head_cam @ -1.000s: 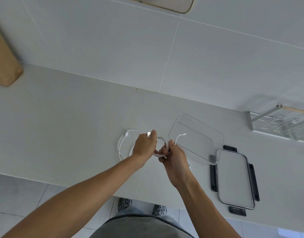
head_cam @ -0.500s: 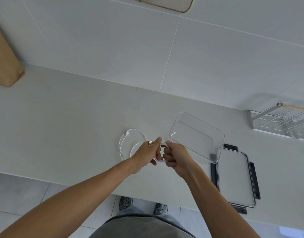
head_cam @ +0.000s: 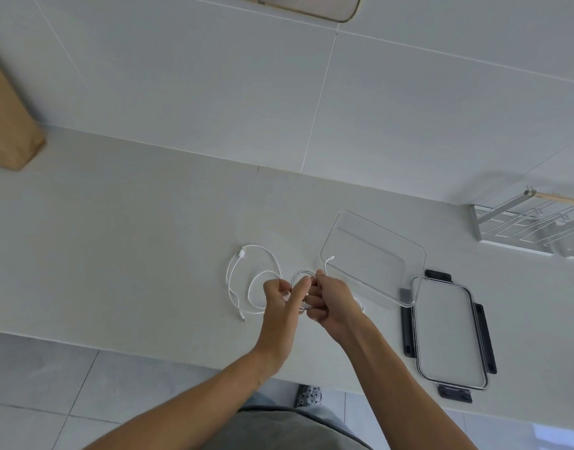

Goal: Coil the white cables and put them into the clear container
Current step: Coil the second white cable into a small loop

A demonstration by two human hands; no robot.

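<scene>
A small coil of white cable (head_cam: 301, 275) is held between both hands just above the counter. My right hand (head_cam: 331, 300) is closed around the coil, and one plug end (head_cam: 329, 257) sticks up from it toward the container. My left hand (head_cam: 280, 298) pinches the coil's left side with the index finger stretched along it. A second white cable (head_cam: 246, 254) lies loose in open loops on the counter to the left of my hands. The clear container (head_cam: 418, 254) stands open and empty to the right of my hands.
The container's lid (head_cam: 449, 332) with dark clips lies flat to the right of the container. A metal rack (head_cam: 532, 228) stands at the far right by the wall. A brown paper bag (head_cam: 10, 125) leans at the far left. The counter's front edge runs below my hands.
My left hand no longer shows the USB plug between its fingers; its index finger now stretches along the coil. Both hands stay together over the same spot.
</scene>
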